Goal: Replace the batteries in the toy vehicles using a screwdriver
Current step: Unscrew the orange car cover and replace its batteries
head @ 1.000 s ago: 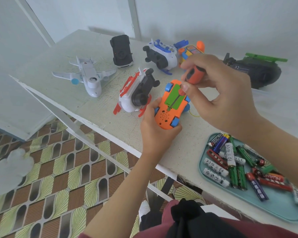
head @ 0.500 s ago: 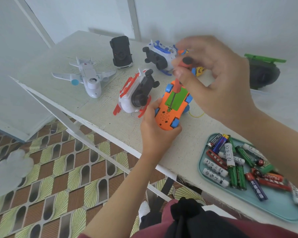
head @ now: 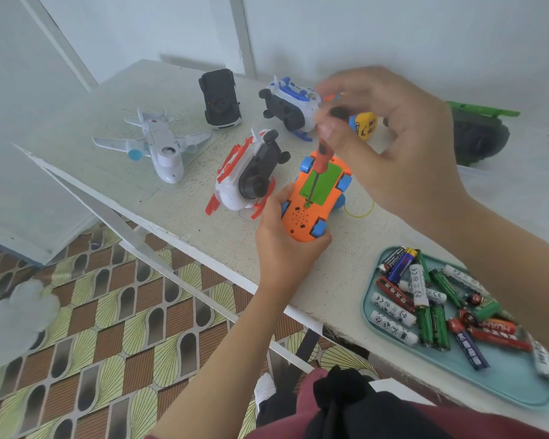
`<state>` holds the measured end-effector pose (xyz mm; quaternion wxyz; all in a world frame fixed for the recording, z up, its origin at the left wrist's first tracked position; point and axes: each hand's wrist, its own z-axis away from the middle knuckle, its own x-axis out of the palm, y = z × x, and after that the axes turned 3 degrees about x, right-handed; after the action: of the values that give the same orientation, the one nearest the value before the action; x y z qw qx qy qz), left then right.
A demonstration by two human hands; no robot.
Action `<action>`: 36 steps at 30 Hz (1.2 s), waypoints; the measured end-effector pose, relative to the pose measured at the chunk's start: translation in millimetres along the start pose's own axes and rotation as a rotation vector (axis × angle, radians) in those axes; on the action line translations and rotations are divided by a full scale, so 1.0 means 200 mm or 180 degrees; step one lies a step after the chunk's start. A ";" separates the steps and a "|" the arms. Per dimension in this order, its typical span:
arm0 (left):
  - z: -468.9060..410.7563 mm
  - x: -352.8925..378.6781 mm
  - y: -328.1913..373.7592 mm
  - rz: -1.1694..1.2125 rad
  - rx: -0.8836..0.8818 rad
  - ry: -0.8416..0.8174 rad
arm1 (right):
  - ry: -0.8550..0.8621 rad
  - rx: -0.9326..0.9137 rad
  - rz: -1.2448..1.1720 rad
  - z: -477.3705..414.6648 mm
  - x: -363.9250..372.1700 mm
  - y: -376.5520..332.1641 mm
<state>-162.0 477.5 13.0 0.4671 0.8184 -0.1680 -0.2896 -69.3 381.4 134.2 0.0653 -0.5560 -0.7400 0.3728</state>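
Note:
An orange toy car [head: 311,210] with blue wheels lies belly-up near the table's front edge, its green battery cover facing me. My left hand [head: 286,245] grips the car's near end from below. My right hand [head: 390,144] pinches the handle of an orange screwdriver [head: 320,153] above the car. The screwdriver's metal shaft runs down over the green cover, and its tip sits on the screw at the cover's near end. A teal tray [head: 450,365] at the front right holds several loose batteries [head: 425,299].
Other toys stand on the white table [head: 146,99]: a white plane [head: 159,147], a black car [head: 219,99], a red-and-white vehicle [head: 248,175], a blue-and-white vehicle [head: 289,106], a yellow toy [head: 365,125], a dark green vehicle [head: 479,131]. A yellow rubber band [head: 360,210] lies beside the car.
My right hand has raised and turned the screwdriver upright, and its tip has moved down the green cover to the screw. The left hand keeps the car in place.

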 end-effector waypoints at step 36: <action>0.01 0.00 0.01 -0.0044 -0.0112 -0.0035 | 0.0040 0.0043 0.0288 0.03 -0.05 0.04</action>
<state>-163.1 475.8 13.2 0.4785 0.8095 -0.1597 -0.3004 -63.1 370.3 127.6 0.0568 -0.5908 -0.7111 0.3768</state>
